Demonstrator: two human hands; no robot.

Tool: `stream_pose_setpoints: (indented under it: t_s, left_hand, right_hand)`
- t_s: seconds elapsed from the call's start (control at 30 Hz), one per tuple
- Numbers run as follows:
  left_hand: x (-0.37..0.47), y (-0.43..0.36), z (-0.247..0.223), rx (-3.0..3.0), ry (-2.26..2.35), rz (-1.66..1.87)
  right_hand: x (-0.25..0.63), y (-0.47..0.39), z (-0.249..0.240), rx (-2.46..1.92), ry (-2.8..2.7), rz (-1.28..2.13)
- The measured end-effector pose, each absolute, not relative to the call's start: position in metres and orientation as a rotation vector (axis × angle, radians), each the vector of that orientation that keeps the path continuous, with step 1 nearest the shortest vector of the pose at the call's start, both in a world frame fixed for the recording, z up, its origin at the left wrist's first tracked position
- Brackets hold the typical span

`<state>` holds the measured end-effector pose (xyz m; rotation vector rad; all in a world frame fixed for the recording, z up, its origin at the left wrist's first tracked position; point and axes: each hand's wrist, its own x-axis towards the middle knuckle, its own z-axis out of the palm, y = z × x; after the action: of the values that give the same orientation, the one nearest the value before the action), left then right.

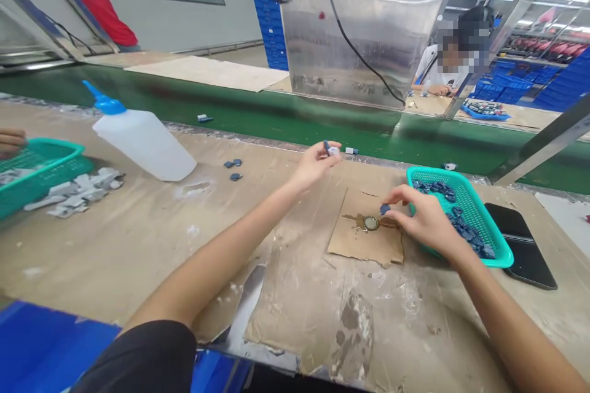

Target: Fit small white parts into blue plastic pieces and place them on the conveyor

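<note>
My left hand (314, 167) is pinched around a small white and dark blue plastic part (332, 150), held near the edge of the green belt. Between the thumb and fingers of my right hand (421, 218) is a small dark blue piece (385, 209). Just left of that piece, a small round metal cap (371, 223) lies on a stained square of cardboard (343, 242). A turquoise basket (500, 252) with many dark blue pieces (468, 233) in it stands beside my right hand, which partly hides its near side.
A white bottle with a blue nozzle (147, 144) leans at left, near loose blue pieces (235, 177). Grey parts (83, 190) lie beside a green basket (50, 181), where another person's hand (11, 141) shows. White-and-blue parts ride the green belt (271, 129). A black phone (530, 258) lies right.
</note>
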<state>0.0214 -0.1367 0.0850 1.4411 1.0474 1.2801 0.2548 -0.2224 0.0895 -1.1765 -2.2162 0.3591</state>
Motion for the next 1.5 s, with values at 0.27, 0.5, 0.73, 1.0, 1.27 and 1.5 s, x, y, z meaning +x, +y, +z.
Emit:
stream_pose_setpoints:
  t_s: [0.27,0.5,0.73,1.0,1.27,1.5]
  left_hand:
    - [0.034,-0.185,0.07,1.504,0.91,1.012]
    - [0.031,-0.187,0.075,1.535,0.894,1.0]
    - [0.035,-0.194,0.074,1.767,0.869,1.052]
    - [0.041,-0.211,0.081,2.049,0.901,1.11]
    - [0.044,-0.217,0.082,2.116,0.935,1.094]
    - [0.045,-0.221,0.082,2.138,0.911,1.227]
  right_hand:
    - [0.227,-0.227,0.06,-1.24,-2.555,0.008]
    - [0.224,-0.229,0.064,-1.325,-2.438,0.2]
    - [0.233,-0.229,0.082,-1.22,-2.047,0.542]
    - [0.229,-0.229,0.092,-0.98,-1.389,1.136]
    - [0.225,-0.235,0.09,-1.014,-1.479,1.04]
    - [0.22,-0.245,0.094,-0.993,-1.529,0.934]
